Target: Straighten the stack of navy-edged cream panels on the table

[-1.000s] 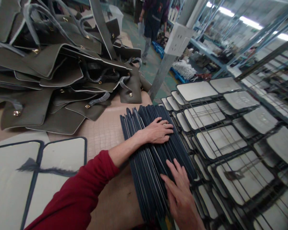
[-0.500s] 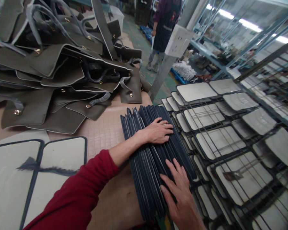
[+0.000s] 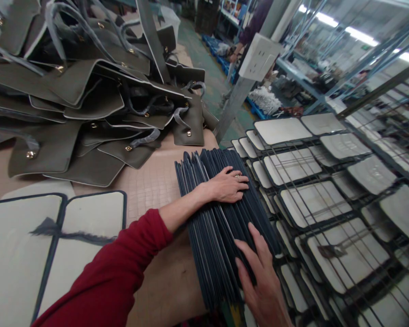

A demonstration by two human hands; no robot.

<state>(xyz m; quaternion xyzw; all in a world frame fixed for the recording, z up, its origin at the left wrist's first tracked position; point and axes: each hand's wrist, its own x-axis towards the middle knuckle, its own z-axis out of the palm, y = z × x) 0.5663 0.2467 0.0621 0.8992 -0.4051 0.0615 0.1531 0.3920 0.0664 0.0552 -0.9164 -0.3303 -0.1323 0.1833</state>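
Note:
A tight row of dark navy flat panels (image 3: 211,245) stands on edge at the right side of the table. Across its top lies my left hand (image 3: 228,185), palm down with fingers extended and a ring on one of them. My right hand (image 3: 261,272) is at the near right part of the row, its fingers spread and their tips at the panels' edges. Whether the right fingertips press between panels cannot be made out. Neither hand is closed around anything.
Olive bag pieces with wrapped handles (image 3: 88,104) are heaped at the back left. Cream panels with dark borders (image 3: 92,213) lie at the left. A wire rack (image 3: 327,200) of similar panels borders the right. A post with a socket box (image 3: 259,56) rises behind; another person (image 3: 255,22) stands beyond.
My right hand has shifted slightly right along the row, its fingers still spread. The left hand stays on the panels. The whole view has moved a little, and the person behind has shifted right.

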